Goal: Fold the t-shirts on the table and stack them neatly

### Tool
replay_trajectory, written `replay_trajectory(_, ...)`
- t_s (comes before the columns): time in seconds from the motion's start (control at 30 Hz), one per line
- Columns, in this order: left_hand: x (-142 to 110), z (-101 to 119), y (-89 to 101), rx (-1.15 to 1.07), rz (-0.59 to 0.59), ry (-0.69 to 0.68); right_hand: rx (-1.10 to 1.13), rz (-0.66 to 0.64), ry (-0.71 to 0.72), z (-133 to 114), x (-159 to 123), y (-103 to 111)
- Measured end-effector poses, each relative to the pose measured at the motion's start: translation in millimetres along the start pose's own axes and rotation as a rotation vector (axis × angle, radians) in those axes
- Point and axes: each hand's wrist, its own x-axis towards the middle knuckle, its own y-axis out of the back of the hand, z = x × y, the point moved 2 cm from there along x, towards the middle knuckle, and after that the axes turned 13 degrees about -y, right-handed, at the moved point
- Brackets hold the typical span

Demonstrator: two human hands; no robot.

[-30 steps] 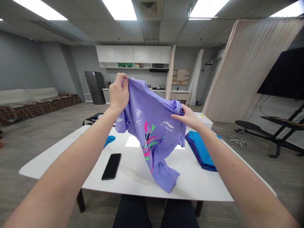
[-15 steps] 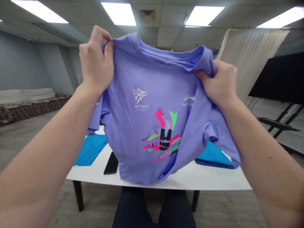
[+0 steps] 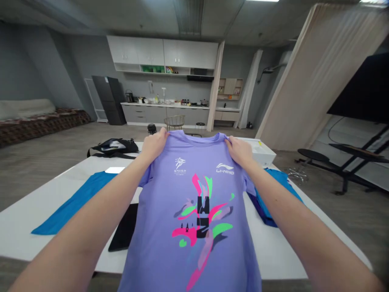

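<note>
A purple T-shirt (image 3: 194, 186) with white logos and a colourful print is stretched between my hands, its front facing up toward me. My left hand (image 3: 156, 144) is closed on the shoulder left of the collar. On the other shoulder, my right hand (image 3: 239, 150) has a closed grip too. The shirt spreads over the white table (image 3: 273, 259), and its lower part runs out of view at the bottom. Partly behind my left arm lies a blue cloth (image 3: 75, 198), with a flat black object (image 3: 123, 231) beside the shirt. Folded blue garments (image 3: 269, 202) lie beyond my right forearm.
Toward the table's far side are a black bag (image 3: 114, 147) at left and a white box (image 3: 258, 151) at right. A black-capped item (image 3: 151, 129) stands behind my left hand. Farther off are a chair (image 3: 175, 121), a stool (image 3: 313, 155) and a kitchen counter (image 3: 179, 113).
My hands have lowered and moved away from me with the T-shirt, which has gone from hanging bunched to spread smooth. The view has tilted down, and the kitchen now shows.
</note>
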Motion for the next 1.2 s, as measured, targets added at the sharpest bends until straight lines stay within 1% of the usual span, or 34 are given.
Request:
replay_trajectory(0.07, -1, 1, -61.1, -0.01, -0.115, 0.002, -0.026, -0.081, 0.001, -7, 0, -55)
replay_trajectory(0.17, -4, 0, -148.9, -0.042, -0.243, 0.017, -0.062, -0.203, 0.007, -18, 1, -137)
replay_trajectory(0.27, -7, -3, -225.7, -0.064, -0.336, 0.019, -0.084, -0.308, 0.0, -27, 0, -210)
replay_trajectory(0.33, -7, -6, -268.2, -0.079, -0.395, 0.022, -0.093, -0.364, -0.008, -30, 0, -252)
replay_trajectory(0.37, -5, -8, -286.5, -0.087, -0.422, 0.026, -0.096, -0.385, -0.012, -32, 1, -270)
replay_trajectory(0.43, 0, -12, -317.2, -0.101, -0.461, 0.035, -0.095, -0.414, -0.022, -33, 5, -300)
replay_trajectory(0.5, 9, -17, -340.7, -0.117, -0.481, 0.038, -0.086, -0.434, -0.032, -35, 11, -324)
replay_trajectory(0.6, 27, -25, -364.7, -0.136, -0.464, 0.03, -0.069, -0.443, -0.049, -39, 25, -349)
replay_trajectory(0.7, 46, -30, -376.5, -0.137, -0.411, 0.009, -0.04, -0.421, -0.046, -44, 39, -363)
replay_trajectory(0.8, 57, -24, -374.4, -0.103, -0.293, 0.011, 0.007, -0.348, -0.046, -53, 46, -363)
replay_trajectory(0.87, 59, -9, -366.5, -0.107, -0.189, 0.006, 0.052, -0.263, -0.058, -62, 45, -355)
replay_trajectory(0.9, 58, 2, -361.9, -0.128, -0.148, -0.011, 0.079, -0.238, -0.058, -67, 43, -351)
replay_trajectory(0.93, 55, 15, -357.7, -0.159, -0.128, -0.039, 0.105, -0.241, -0.056, -73, 40, -347)
replay_trajectory(1.0, 47, 38, -352.2, -0.23, -0.153, -0.073, 0.148, -0.336, -0.076, -84, 30, -342)
replay_trajectory(1.07, 35, 50, -351.9, -0.288, -0.256, -0.012, 0.155, -0.485, -0.159, -88, 18, -340)
replay_trajectory(1.1, 27, 50, -353.4, -0.309, -0.32, 0.048, 0.143, -0.545, -0.218, -86, 12, -341)
replay_trajectory(1.13, 19, 45, -355.6, -0.322, -0.38, 0.118, 0.127, -0.583, -0.274, -81, 7, -342)
replay_trajectory(1.2, 4, 24, -360.2, -0.331, -0.459, 0.236, 0.108, -0.613, -0.342, -64, -1, -343)
